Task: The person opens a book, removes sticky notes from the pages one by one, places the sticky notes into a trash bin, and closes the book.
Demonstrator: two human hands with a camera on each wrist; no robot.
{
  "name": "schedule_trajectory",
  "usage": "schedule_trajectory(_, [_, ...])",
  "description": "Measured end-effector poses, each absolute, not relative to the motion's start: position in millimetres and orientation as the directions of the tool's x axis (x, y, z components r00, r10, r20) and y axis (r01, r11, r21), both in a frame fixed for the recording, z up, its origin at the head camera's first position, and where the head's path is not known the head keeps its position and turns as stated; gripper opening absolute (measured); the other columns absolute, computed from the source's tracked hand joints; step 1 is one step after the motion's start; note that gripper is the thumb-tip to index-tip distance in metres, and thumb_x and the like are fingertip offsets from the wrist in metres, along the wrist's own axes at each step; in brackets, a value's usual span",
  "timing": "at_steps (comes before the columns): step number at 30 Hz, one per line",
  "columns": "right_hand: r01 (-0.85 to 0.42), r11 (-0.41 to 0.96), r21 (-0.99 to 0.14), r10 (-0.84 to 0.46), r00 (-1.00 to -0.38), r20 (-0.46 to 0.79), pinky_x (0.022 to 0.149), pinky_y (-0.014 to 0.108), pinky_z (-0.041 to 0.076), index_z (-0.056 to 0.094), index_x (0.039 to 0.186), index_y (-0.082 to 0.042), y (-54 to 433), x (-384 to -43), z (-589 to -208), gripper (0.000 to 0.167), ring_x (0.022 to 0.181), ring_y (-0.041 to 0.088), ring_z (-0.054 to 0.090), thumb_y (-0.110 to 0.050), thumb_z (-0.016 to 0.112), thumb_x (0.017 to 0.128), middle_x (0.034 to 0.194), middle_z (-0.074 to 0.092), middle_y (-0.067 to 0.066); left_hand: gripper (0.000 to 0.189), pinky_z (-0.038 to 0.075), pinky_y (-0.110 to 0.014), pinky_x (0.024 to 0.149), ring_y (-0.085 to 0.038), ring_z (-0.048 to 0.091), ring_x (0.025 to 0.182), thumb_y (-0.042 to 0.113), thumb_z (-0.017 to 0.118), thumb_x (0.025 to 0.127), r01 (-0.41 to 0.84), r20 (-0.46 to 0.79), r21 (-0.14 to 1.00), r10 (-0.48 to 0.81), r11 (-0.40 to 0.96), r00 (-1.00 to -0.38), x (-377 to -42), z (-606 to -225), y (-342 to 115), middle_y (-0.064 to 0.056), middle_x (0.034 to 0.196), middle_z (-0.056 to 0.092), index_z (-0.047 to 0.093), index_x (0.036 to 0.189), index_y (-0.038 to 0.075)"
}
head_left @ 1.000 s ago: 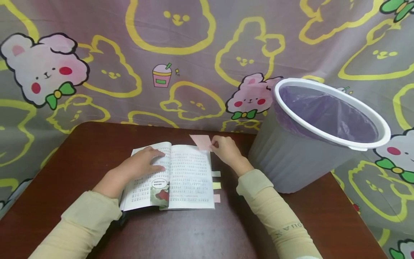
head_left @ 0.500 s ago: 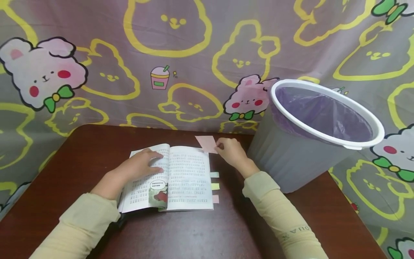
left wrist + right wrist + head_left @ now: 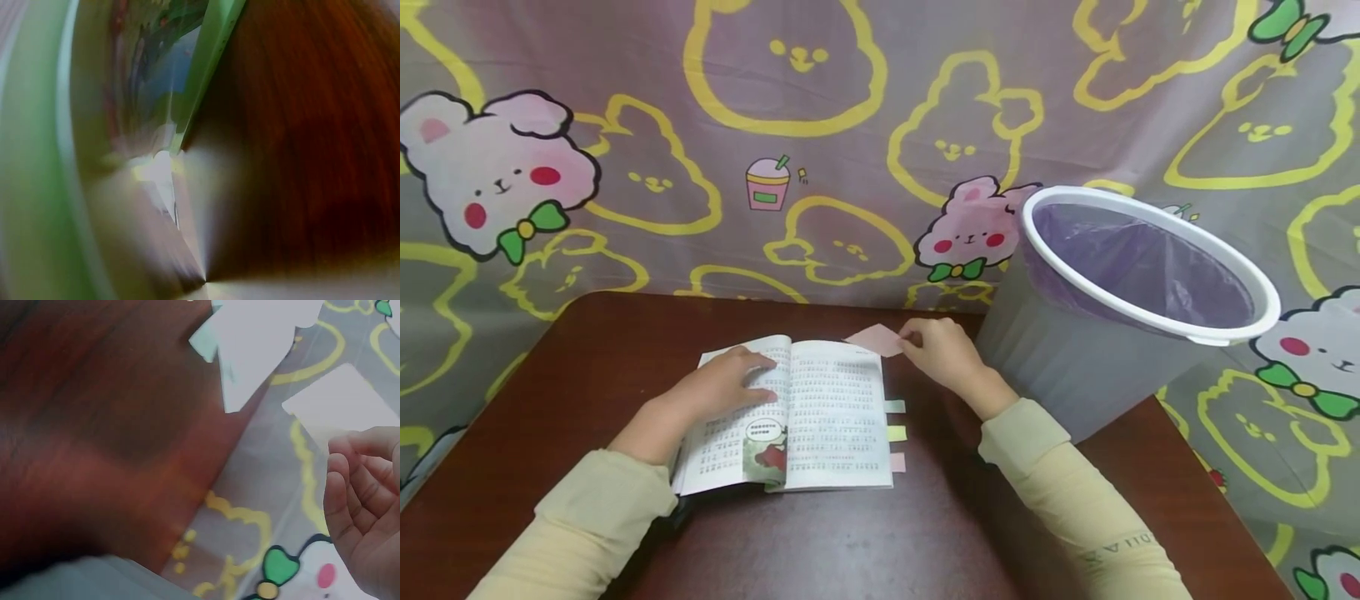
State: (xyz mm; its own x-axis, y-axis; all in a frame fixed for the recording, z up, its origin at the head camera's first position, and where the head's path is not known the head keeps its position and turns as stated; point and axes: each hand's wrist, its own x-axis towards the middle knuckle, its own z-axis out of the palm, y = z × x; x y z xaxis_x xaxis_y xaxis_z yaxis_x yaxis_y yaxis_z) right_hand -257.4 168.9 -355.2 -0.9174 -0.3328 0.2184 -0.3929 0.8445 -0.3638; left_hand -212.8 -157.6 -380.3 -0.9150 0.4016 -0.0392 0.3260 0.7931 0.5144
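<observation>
An open book (image 3: 838,392) lies on the table, with printed text and a small picture low on its left page. My left hand (image 3: 718,387) rests on that left page, thumb and fingers spread apart. Beyond the book's top right corner, my right hand (image 3: 943,350) pinches a pink sticky note (image 3: 878,339) by one corner between thumb and fingers. The note (image 3: 340,403) looks pale and tilted in the right wrist view. Three tabs stick out of the book's right edge: pale green (image 3: 895,407), yellow (image 3: 897,433) and pink (image 3: 898,462). The left wrist view is badly blurred.
A grey bin (image 3: 1052,350) with a white rim and purple liner stands at the right, close beyond my right hand. Behind the dark wooden table (image 3: 850,542) hangs a patterned cloth (image 3: 850,167) with rabbit drawings.
My right hand has shifted slightly right with the sticky note, which has tipped flatter and lower over the book's corner. My left hand stays on the page; the head view has turned a little.
</observation>
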Motion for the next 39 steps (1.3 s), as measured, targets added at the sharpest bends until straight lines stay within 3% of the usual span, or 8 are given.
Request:
schedule_trajectory(7, [-0.488, 0.827, -0.280, -0.410, -0.864, 0.294, 0.066, 0.034, 0.055, 0.078, 0.098, -0.008, 173.0, -238.5, -325.4, 0.011, 0.071, 0.017, 0.061, -0.018, 0.077, 0.093, 0.084, 0.072, 0.003, 0.052, 0.045, -0.057, 0.103, -0.044, 0.055, 0.122, 0.021, 0.077, 0.094, 0.335, -0.036, 0.515, 0.410, 0.789, -0.911, -214.1, -381.3, -157.0, -0.032, 0.132, 0.056, 0.062, 0.134, -0.008])
schedule_trajectory(12, [-0.585, 0.773, -0.245, -0.469, -0.787, 0.402, 0.063, 0.035, 0.051, 0.077, 0.090, -0.007, 179.3, -219.1, -301.4, 0.009, 0.069, 0.018, 0.058, -0.015, 0.079, 0.091, 0.078, 0.067, 0.002, 0.052, 0.046, -0.056, 0.102, -0.044, 0.056, 0.121, 0.022, 0.077, 0.094, 0.330, -0.039, 0.514, 0.406, 0.792, -0.913, -214.3, -379.3, -155.6, -0.032, 0.132, 0.056, 0.062, 0.134, -0.007])
schedule_trajectory(22, [-0.697, 0.694, -0.181, -0.531, -0.665, 0.525, 0.060, 0.032, 0.049, 0.075, 0.088, -0.006, 196.2, -182.1, -260.7, 0.005, 0.067, 0.014, 0.054, -0.006, 0.081, 0.087, 0.074, 0.061, 0.000, 0.053, 0.046, -0.058, 0.101, -0.046, 0.056, 0.120, 0.023, 0.078, 0.093, 0.342, -0.036, 0.502, 0.415, 0.794, -0.909, -211.6, -377.0, -157.4, -0.033, 0.130, 0.056, 0.062, 0.133, -0.008])
schedule_trajectory(30, [-0.749, 0.662, -0.029, -0.570, -0.529, 0.629, 0.056, 0.028, 0.046, 0.078, 0.088, -0.005, 209.9, -156.4, -219.1, 0.019, 0.064, 0.010, 0.051, 0.004, 0.088, 0.075, 0.071, 0.062, -0.001, 0.052, 0.047, -0.057, 0.100, -0.044, 0.057, 0.117, 0.023, 0.077, 0.093, 0.338, -0.034, 0.513, 0.412, 0.789, -0.911, -212.2, -381.0, -157.7, -0.033, 0.129, 0.056, 0.062, 0.133, -0.008])
schedule_trajectory(34, [-0.725, 0.688, 0.011, -0.551, -0.513, 0.658, 0.059, 0.021, 0.044, 0.078, 0.088, -0.006, 221.4, -151.3, -199.3, 0.020, 0.064, 0.010, 0.052, 0.005, 0.088, 0.074, 0.072, 0.066, -0.001, 0.053, 0.047, -0.057, 0.099, -0.044, 0.058, 0.115, 0.023, 0.078, 0.093, 0.336, -0.031, 0.511, 0.408, 0.791, -0.913, -212.0, -383.2, -159.3, -0.033, 0.129, 0.056, 0.062, 0.133, -0.008])
schedule_trajectory(39, [-0.661, 0.750, -0.032, -0.458, -0.553, 0.696, 0.069, 0.005, 0.043, 0.080, 0.092, -0.004, 239.4, -146.3, -180.3, 0.020, 0.067, 0.002, 0.060, 0.005, 0.087, 0.076, 0.079, 0.074, 0.001, 0.054, 0.048, -0.055, 0.097, -0.039, 0.059, 0.111, 0.024, 0.078, 0.092, 0.328, -0.031, 0.524, 0.402, 0.786, -0.915, -212.8, -384.0, -157.4, -0.032, 0.129, 0.056, 0.062, 0.134, -0.007])
